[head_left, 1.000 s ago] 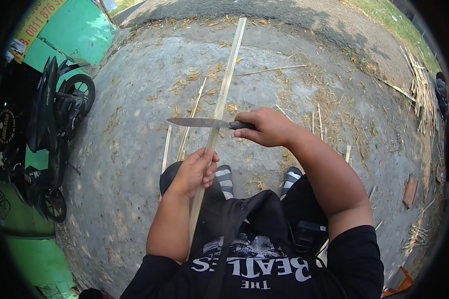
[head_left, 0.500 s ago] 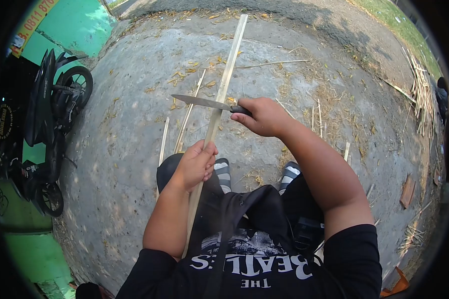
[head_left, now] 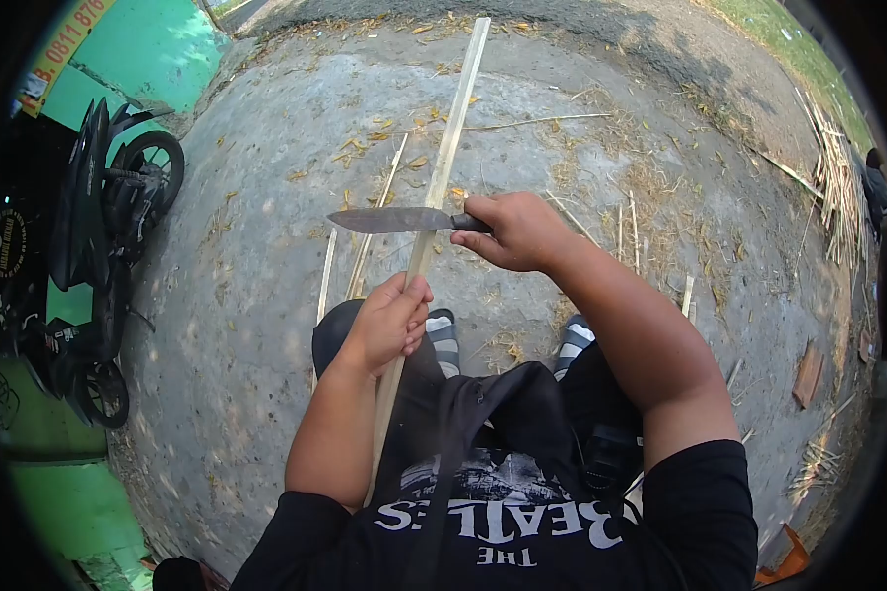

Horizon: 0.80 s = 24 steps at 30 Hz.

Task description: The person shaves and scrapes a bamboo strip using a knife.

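A long pale strip, bamboo by its look (head_left: 450,138), slants from beside my lap up and away over the ground. My left hand (head_left: 392,320) is wrapped round its lower part, above my left thigh. In my right hand (head_left: 512,231) is the dark handle of a knife (head_left: 384,220). The wide blade points left and lies across the strip, a little beyond my left hand, its flat face partly turned up to me. Blade and strip appear to touch. The strip's near end runs along my left forearm, partly hidden.
Thin split sticks (head_left: 376,217) lie on the concrete ground (head_left: 246,295) past my left knee. A heap of cut strips (head_left: 838,197) is at the far right. A motorbike (head_left: 108,236) stands at the left by a green wall (head_left: 168,59). A brick piece (head_left: 806,374) lies to the right.
The knife has come slightly nearer to me along the strip, and its blade has turned to show more of its flat face. My left hand keeps its hold in nearly the same place.
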### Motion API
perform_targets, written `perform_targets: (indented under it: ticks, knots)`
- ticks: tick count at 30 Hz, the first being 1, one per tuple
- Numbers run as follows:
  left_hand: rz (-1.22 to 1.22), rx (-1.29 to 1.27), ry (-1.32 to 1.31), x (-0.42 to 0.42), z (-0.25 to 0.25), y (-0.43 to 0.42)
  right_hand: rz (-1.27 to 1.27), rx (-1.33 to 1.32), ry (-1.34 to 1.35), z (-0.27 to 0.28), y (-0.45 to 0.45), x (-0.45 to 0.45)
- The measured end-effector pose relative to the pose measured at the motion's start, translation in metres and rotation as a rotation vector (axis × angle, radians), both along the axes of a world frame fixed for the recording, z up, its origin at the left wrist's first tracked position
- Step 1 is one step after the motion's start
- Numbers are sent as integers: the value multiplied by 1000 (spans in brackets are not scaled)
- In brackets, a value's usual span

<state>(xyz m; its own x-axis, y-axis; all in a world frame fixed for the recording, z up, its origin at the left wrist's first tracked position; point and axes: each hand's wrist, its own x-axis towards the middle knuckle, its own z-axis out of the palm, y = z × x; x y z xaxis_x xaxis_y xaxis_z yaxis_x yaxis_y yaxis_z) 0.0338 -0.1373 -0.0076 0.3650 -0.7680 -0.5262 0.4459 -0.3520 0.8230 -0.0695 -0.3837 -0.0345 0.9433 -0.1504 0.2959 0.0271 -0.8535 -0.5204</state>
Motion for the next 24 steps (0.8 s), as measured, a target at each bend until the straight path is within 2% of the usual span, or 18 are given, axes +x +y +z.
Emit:
perform_targets:
  ticks: [2, 5, 6, 13, 17, 18, 21, 24]
  knots:
    - [5, -10, 2, 1, 0, 0, 30, -51, 28, 7, 2, -4]
    - [16, -19, 4, -1, -1, 2, -83, 38, 9, -1, -4, 0]
    - [22, -17, 6, -1, 0, 2, -113, 88, 82, 2, -10, 2]
    - [19, -48, 38, 2, 1, 3, 2, -14, 80, 4, -5, -5]
    - [17, -46, 47, 2, -1, 6, -206, 148, 139, 2, -31, -3]
    - [20, -38, 40, 1, 0, 5, -202, 150, 131, 5, -26, -3]
    - [15, -33, 39, 1, 2, 2, 25, 7, 155, 12, -2, -6]
    - [-6, -17, 2, 0, 0, 3, -55, 152, 123, 2, -7, -3]
